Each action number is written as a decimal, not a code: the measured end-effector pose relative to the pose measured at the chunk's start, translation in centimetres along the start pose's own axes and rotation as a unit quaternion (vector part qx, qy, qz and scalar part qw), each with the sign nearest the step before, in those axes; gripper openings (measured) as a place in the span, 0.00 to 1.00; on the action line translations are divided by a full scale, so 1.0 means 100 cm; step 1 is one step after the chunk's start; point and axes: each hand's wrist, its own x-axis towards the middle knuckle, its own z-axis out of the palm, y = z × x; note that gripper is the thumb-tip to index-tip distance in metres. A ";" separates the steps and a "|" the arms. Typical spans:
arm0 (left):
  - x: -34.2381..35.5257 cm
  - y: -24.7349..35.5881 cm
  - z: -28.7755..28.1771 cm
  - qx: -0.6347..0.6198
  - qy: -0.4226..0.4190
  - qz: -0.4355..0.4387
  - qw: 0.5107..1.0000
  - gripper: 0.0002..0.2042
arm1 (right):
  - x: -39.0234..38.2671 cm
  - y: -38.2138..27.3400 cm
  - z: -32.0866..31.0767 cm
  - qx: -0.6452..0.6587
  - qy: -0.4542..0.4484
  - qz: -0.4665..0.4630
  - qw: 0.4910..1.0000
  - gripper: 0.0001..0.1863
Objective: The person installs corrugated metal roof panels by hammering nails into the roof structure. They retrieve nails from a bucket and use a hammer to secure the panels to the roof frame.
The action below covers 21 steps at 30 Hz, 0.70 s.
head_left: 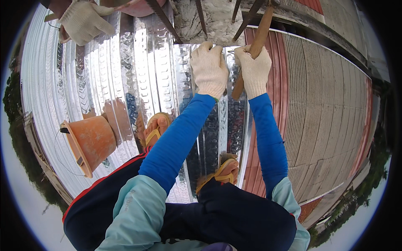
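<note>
Light-blue sleeves [138, 205] and dark trousers [234, 213] lie nearest, towards six o'clock. At twelve, the gloved left hand [209, 70] sits at the far edge of the shiny ribbed metal sheet [183, 81], fingers curled; I cannot tell whether they grip anything. At one, the gloved right hand [254, 69] is closed around a wooden stick [262, 31]. An orange bucket [94, 140] rests at nine; another person's gloved hand [86, 23] shows towards half past ten.

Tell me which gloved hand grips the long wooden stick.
The person's right hand: the wooden stick slants through its grip. The left hand, on the metal sheet, sits apart from the stick; the co-worker's gloved hand is at upper left.
</note>
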 end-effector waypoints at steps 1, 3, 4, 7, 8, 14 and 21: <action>0.001 0.000 0.000 -0.007 -0.008 0.000 1.000 0.09 | 0.002 0.002 0.001 -0.010 0.004 0.001 1.000 0.14; 0.002 -0.001 -0.001 -0.018 -0.024 -0.001 1.000 0.09 | 0.003 0.004 0.002 -0.028 0.010 0.003 1.000 0.14; 0.004 -0.003 -0.002 -0.013 -0.038 0.005 0.999 0.08 | 0.003 0.005 0.003 -0.023 0.012 -0.003 1.000 0.14; 0.011 -0.007 -0.001 -0.007 -0.074 0.030 0.997 0.08 | 0.004 0.007 0.005 -0.026 0.017 -0.029 0.999 0.14; 0.012 -0.007 -0.001 -0.006 -0.083 0.041 0.996 0.07 | 0.006 0.011 0.005 -0.036 0.017 -0.039 0.998 0.15; 0.011 -0.002 0.000 0.027 -0.105 0.085 0.991 0.07 | 0.004 0.008 0.005 -0.062 0.019 -0.040 0.997 0.15; 0.019 0.001 0.005 0.050 -0.115 0.087 0.988 0.07 | 0.005 0.011 0.006 -0.105 0.013 -0.074 0.992 0.18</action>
